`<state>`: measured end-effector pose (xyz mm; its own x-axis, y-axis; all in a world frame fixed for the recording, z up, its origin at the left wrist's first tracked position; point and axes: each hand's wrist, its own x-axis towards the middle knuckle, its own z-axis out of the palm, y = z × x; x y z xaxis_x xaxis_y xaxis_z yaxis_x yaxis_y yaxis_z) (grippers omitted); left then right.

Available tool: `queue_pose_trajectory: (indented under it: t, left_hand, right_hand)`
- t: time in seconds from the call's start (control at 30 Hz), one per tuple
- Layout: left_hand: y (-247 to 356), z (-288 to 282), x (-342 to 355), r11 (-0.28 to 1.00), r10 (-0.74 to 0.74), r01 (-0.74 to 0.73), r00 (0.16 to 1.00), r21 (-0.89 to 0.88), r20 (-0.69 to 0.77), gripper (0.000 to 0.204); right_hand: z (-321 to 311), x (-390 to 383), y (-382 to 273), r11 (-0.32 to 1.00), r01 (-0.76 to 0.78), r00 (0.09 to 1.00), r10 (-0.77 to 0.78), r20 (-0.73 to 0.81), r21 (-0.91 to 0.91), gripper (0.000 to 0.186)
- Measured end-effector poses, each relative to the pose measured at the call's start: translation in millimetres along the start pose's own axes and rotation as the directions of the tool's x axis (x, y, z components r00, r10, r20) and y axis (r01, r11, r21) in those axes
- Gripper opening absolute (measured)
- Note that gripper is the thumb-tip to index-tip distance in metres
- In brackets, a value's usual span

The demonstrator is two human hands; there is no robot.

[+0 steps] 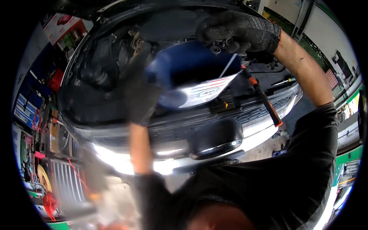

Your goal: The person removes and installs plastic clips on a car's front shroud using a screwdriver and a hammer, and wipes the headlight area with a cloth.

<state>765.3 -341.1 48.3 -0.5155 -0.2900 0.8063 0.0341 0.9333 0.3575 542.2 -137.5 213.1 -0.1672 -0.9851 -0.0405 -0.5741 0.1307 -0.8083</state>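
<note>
My left hand (142, 92), in a dark glove and smeared by motion, grips the left end of a blue open-topped box (180, 57). A white front with red stripes and a blue mark shows on the box, and its inside is in deep shadow. Over the box's far right edge is my right hand (241, 32) in a black knit glove. Its fingers are curled around a few small round metal fasteners (216, 50), which stick out below them. Both hands are above the front of a car's engine bay (99, 103).
An orange-and-black bar-shaped tool (260, 94) lies across the car's front edge at right. Beyond it rests a screwdriver (283, 81). The grille and silver bumper (115, 155) run in front of me. Blurred workshop shelves and a red item (50, 205) stand at left.
</note>
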Motion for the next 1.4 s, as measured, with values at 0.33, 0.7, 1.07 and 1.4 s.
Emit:
queue_pose_trajectory:
  t: [0.33, 0.7, 1.07, 1.4]
  left_hand:
    - [76, -49, -76, 0.931, -0.332, 0.328, 0.943, -0.163, 0.002, 0.041]
    - [200, 99, -244, -0.426, -0.204, 0.745, 0.474, -0.513, 0.857, 0.054]
    - [303, 167, -283, 0.414, -0.368, 0.741, 0.667, -0.529, 0.648, 0.048]
    - [483, 305, -285, -0.927, 0.145, 0.368, 0.175, 0.073, 0.974, 0.055]
  right_hand:
    - [-9, -107, 24, 0.825, 0.428, 0.835, -0.517, -0.188, -0.370, 0.039]
    - [244, -202, 135, 0.829, 0.180, 0.982, -0.178, 0.055, -0.530, 0.034]
    - [194, -328, 222, 0.969, 0.070, 0.995, -0.085, -0.055, -0.236, 0.047]
    - [123, -543, 297, 0.983, -0.051, 0.827, -0.058, -0.559, -0.177, 0.035]
